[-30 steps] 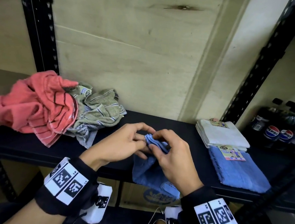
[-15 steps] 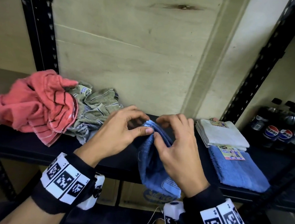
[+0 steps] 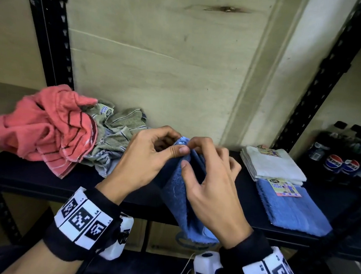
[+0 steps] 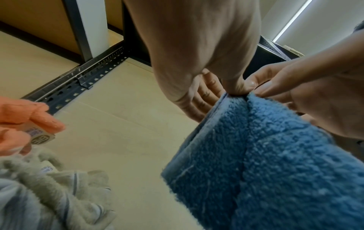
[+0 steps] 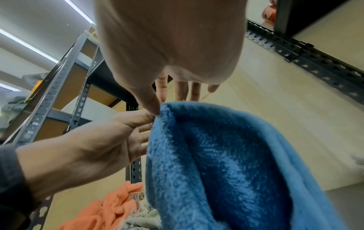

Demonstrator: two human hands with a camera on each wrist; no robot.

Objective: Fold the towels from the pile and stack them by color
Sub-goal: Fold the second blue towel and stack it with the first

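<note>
Both my hands pinch one blue towel (image 3: pixel 178 193) at its top edge: left hand (image 3: pixel 145 162) beside right hand (image 3: pixel 212 189), cloth hanging over the shelf (image 3: pixel 31 179) front.

My shelf (image 3: pixel 31 181) is a black board on a black slotted metal frame, backed by pale wood. At ten o'clock lies a crumpled pink towel (image 3: pixel 46 130) with dark stripes, and pressed against its right side a rumpled grey-green towel (image 3: pixel 119 136) with a paper tag showing. At three o'clock sits a folded white stack (image 3: pixel 274 166), and just in front of it, touching, a folded blue towel (image 3: pixel 292 208) with a printed label on top. Farther toward two o'clock, past the frame's upright, dark cola bottles (image 3: pixel 344 158) stand together on the neighbouring shelf board.
</note>
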